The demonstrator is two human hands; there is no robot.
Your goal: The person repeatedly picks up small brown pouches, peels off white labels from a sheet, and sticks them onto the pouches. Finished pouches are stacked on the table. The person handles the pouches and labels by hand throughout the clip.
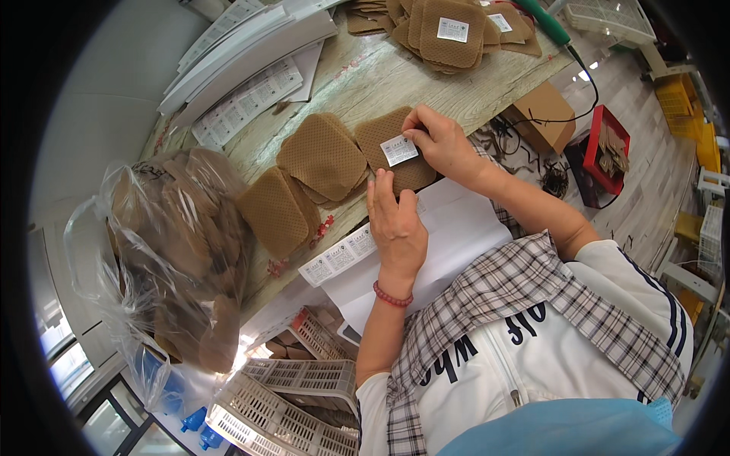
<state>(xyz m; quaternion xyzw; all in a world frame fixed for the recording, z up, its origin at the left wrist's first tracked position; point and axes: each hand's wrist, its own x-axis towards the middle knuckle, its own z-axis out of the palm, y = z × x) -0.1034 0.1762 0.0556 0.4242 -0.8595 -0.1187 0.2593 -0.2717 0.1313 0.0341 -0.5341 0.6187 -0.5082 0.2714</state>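
A brown textured pad (414,176) with rounded corners lies at the table's front edge. On it is a white printed label (398,150), its right edge pinched between the thumb and forefinger of my right hand (445,144). My left hand (399,228) has its fingers stretched out, the tips at the pad's lower left edge. Under that hand a sheet of white labels (338,257) hangs over the table edge toward my lap. To the left, more brown pads (323,156) overlap one another, with another small pile of pads (275,213) beside them.
A clear plastic bag (179,251) full of brown pads stands at the left. Stacked label sheets (247,99) lie at the back left, labelled pads (449,34) at the back. A green-handled tool (544,21) trails a black cable. Plastic crates (281,410) sit below, a red box (608,148) right.
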